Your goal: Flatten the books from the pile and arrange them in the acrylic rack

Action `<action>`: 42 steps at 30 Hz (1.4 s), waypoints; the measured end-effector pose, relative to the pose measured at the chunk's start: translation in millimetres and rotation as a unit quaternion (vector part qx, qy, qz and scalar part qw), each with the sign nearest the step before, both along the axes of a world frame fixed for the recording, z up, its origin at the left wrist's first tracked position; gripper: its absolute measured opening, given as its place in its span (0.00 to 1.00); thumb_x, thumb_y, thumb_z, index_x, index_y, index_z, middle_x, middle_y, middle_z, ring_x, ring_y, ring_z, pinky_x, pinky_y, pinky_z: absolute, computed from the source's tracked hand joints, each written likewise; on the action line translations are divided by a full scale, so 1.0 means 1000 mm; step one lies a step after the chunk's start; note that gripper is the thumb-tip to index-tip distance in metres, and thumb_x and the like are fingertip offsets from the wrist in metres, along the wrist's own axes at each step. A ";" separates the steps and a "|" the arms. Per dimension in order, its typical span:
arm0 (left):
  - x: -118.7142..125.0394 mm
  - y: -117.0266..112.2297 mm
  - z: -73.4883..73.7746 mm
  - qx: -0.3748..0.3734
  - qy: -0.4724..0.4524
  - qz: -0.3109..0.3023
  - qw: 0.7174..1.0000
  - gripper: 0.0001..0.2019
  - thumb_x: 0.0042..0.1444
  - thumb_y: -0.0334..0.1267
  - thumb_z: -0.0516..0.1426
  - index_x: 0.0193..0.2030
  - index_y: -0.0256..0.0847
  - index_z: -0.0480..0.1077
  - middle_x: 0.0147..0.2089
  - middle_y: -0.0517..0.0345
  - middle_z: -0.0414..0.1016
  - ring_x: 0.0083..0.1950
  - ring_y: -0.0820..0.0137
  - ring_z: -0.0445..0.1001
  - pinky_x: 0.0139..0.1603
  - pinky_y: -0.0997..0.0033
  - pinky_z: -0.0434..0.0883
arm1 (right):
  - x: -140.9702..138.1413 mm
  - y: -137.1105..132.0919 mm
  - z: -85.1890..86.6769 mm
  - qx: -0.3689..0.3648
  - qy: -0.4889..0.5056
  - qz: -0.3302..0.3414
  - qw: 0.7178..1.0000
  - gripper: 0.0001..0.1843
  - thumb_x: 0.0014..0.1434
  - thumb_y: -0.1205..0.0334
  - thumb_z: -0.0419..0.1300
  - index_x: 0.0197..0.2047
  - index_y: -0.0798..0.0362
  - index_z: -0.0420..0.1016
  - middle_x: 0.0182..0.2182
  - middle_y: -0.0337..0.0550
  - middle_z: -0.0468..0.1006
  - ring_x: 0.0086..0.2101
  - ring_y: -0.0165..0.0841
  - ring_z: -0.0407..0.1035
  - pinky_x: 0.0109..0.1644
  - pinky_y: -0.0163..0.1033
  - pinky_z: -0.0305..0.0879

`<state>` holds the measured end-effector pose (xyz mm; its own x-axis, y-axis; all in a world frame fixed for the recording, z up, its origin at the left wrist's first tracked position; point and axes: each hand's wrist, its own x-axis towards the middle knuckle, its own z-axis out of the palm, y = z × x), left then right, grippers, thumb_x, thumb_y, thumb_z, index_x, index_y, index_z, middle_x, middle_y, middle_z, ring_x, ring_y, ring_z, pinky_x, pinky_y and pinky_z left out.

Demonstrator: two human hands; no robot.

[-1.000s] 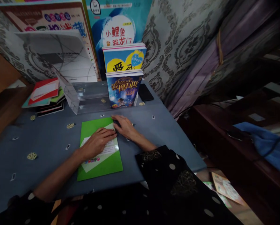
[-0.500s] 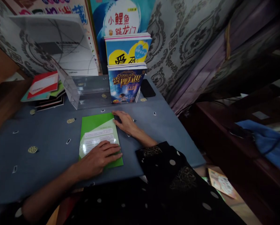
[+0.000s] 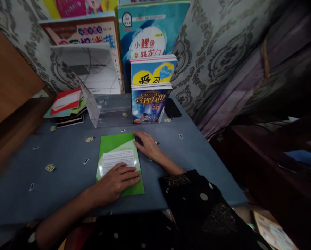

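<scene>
A thin green book (image 3: 116,140) with printed white text panels lies closed and flat on the table. My left hand (image 3: 116,182) rests palm down across its lower half, fingers stretched out and covering some of the text. At the book's top right corner is my right hand (image 3: 148,146), its fingers extended along the edge and touching it. Neither hand grasps anything; both are open.
Several upright books, a dark blue one (image 3: 150,106) in front, stand in a clear acrylic holder (image 3: 90,104) at the back. Left of it lies a stack topped by a red booklet (image 3: 67,100). A black phone (image 3: 172,108) lies to the right, near the table's (image 3: 67,184) edge.
The camera view has shifted, so the scene sits lower and further right, with more of the tall books showing. Both hands keep their places on the green book.
</scene>
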<state>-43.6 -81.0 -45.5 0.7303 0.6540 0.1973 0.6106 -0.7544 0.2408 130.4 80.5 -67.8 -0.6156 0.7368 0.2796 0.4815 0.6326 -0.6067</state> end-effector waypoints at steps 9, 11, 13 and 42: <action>-0.071 0.062 -0.003 0.058 0.040 0.258 0.963 0.26 0.59 0.22 0.47 0.62 0.41 0.67 0.61 0.48 0.72 0.59 0.59 0.71 0.58 0.50 0.68 | 0.002 0.002 -0.005 0.021 -0.010 0.012 1.000 0.22 0.62 0.64 0.56 0.60 0.53 0.68 0.55 0.51 0.75 0.55 0.42 0.67 0.59 0.52 0.63; -0.089 0.067 -0.004 0.059 0.035 0.299 0.952 0.25 0.59 0.23 0.47 0.61 0.41 0.69 0.60 0.48 0.73 0.59 0.58 0.72 0.58 0.50 0.69 | 0.002 0.001 -0.004 0.027 -0.022 0.013 0.999 0.22 0.62 0.64 0.55 0.60 0.54 0.68 0.54 0.52 0.75 0.55 0.42 0.67 0.59 0.51 0.63; -0.103 0.065 -0.006 0.059 0.018 0.307 0.950 0.24 0.60 0.24 0.46 0.59 0.40 0.71 0.60 0.48 0.74 0.59 0.59 0.72 0.59 0.50 0.69 | 0.002 -0.001 -0.002 0.038 -0.035 0.008 0.999 0.22 0.62 0.64 0.55 0.60 0.54 0.68 0.55 0.52 0.75 0.56 0.43 0.67 0.59 0.51 0.63; -0.069 -0.118 0.006 0.063 -0.058 0.172 0.981 0.25 0.58 0.20 0.48 0.60 0.41 0.67 0.56 0.51 0.77 0.58 0.65 0.73 0.54 0.57 0.71 | -0.009 -0.024 0.006 0.090 -0.143 -0.014 0.985 0.25 0.66 0.58 0.52 0.62 0.62 0.68 0.62 0.57 0.68 0.63 0.47 0.58 0.65 0.56 0.55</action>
